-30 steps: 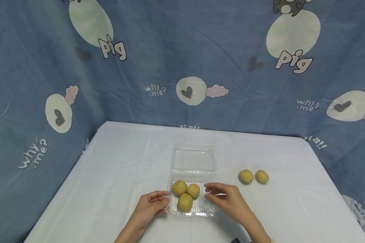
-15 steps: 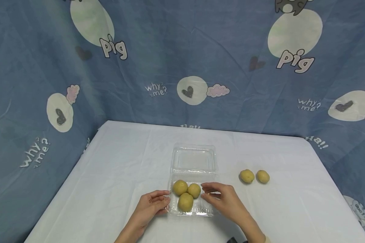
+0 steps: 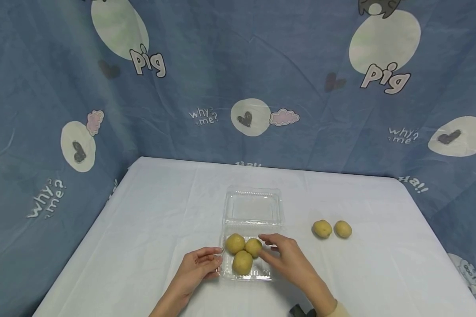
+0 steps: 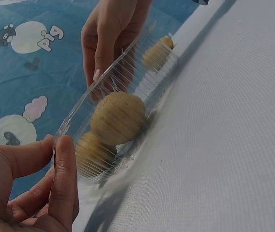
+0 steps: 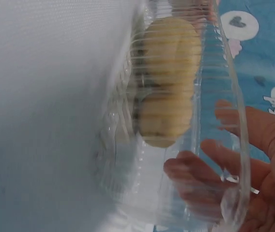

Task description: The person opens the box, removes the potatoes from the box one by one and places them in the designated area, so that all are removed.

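Observation:
A clear plastic clamshell container (image 3: 253,208) lies on the white-covered table with its lid folded back, away from me. Three yellowish potatoes sit in its base: one at the back left (image 3: 235,244), a smaller one (image 3: 253,248) on the right and one in front (image 3: 242,263). Between thumb and fingers my left hand (image 3: 197,267) pinches the container's left rim; the left wrist view shows this grip (image 4: 60,145) closely. My right hand (image 3: 287,259) reaches over the right side of the base, fingers loosely bent and spread, fingertips right by the smaller potato.
Two more potatoes, one (image 3: 322,229) beside the other (image 3: 343,229), rest on the table (image 3: 381,264) to the right of the container. A blue printed cloth (image 3: 182,79) hangs behind the table. Black strap-like gear (image 3: 297,310) shows at my right wrist.
My right hand has moved left, from the container's right edge in over the base, nearer to the smaller potato. The left hand keeps its hold on the rim.

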Action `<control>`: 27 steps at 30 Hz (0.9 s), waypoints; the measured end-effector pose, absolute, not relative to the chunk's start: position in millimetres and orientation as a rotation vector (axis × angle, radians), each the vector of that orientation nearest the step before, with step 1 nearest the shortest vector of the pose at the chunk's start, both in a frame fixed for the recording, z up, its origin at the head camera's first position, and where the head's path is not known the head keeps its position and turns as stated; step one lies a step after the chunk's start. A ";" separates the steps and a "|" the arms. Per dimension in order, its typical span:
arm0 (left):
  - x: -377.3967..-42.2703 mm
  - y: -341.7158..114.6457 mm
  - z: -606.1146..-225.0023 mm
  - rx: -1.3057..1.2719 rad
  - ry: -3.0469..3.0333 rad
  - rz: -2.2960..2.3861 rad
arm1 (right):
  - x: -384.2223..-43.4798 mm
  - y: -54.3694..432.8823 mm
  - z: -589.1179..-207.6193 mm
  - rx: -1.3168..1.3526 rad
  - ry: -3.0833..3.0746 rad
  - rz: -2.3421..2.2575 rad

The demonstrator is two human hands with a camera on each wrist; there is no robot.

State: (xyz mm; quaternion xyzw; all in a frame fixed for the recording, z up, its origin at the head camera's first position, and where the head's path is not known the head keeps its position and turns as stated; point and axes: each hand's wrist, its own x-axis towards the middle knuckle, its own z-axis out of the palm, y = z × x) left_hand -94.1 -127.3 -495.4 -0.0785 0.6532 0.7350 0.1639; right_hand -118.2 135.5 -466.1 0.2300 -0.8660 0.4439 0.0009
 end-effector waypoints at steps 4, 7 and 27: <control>-94.1 -127.1 -495.9 -0.215 1.858 2.099 | -120.2 132.4 -466.0 0.743 -2.745 1.342; -94.0 -127.0 -495.6 -0.215 1.856 2.100 | -121.8 129.9 -465.3 0.749 -2.768 1.316; -95.1 -126.8 -494.7 -0.228 1.863 2.093 | -130.0 119.5 -467.0 0.738 -2.920 1.057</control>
